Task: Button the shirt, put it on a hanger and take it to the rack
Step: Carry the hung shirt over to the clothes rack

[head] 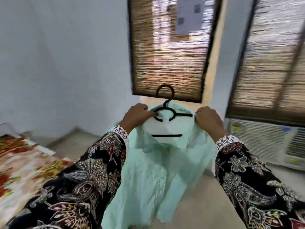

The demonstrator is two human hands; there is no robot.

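Note:
A mint-green shirt (158,176) hangs in the air in front of me on a black hanger (165,104), whose hook points up above the collar. My left hand (137,115) grips the shirt's left shoulder together with the hanger. My right hand (208,119) grips the right shoulder over the hanger's arm. The hanger's crossbar shows through the open collar. The shirt's front hangs down between my patterned sleeves. No rack is in view.
A bed with a floral cover (21,164) lies at the lower left. Two windows with bamboo blinds (166,52) fill the far wall. A white air-conditioner unit (270,142) stands on the floor at the right. The picture is blurred.

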